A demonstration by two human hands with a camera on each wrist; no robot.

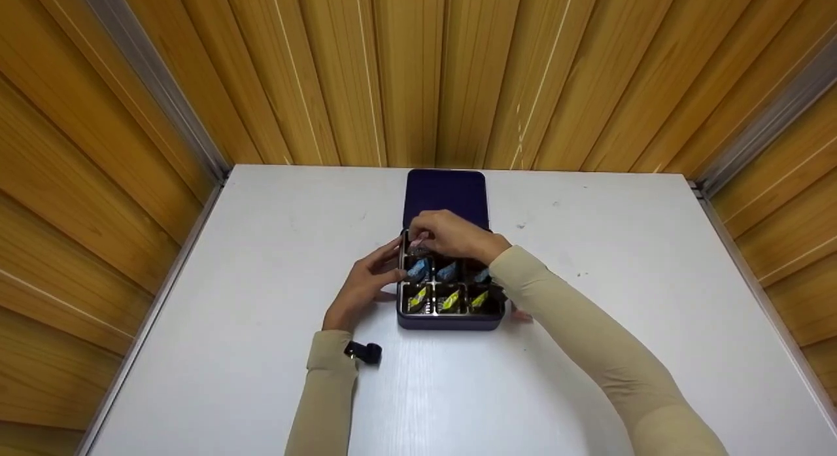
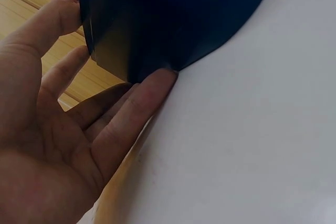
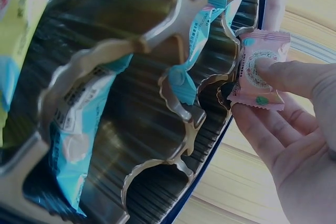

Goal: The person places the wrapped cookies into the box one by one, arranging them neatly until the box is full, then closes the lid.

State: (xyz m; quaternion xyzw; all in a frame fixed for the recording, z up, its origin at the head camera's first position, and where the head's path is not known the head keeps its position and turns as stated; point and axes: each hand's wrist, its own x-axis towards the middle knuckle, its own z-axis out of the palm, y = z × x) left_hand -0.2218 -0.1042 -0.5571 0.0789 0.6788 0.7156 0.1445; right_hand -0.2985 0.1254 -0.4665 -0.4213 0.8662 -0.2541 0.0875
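Pink sachet (image 3: 251,83), pillow-shaped with crimped, saw-toothed ends, is pinched between the thumb and fingers of the right hand (image 3: 299,156), at the far-left part of the tray (image 3: 186,4); I cannot tell whether it touches the rim. The left hand (image 1: 363,282) has its fingers spread, some tips resting against the side of the box (image 1: 451,323), which is smooth, dark blue and round-cornered. Set inside it, the tray is glossy moulded brown, with ribbed walls and scalloped compartment rims. Blue sachets (image 3: 79,135), slim, crinkled and shiny, lean in the middle row; yellow-green sachets (image 1: 450,301) slant in the near row. Behind, the lid (image 1: 446,191) is folded back, a dark rounded rectangle. Beige sleeves (image 1: 575,318) cover both arms, with a black band (image 1: 363,352) by the left wrist. Beneath everything spreads the white bench (image 1: 261,279), lightly scuffed, bounded by grooved, wood-grained panels (image 1: 412,70).
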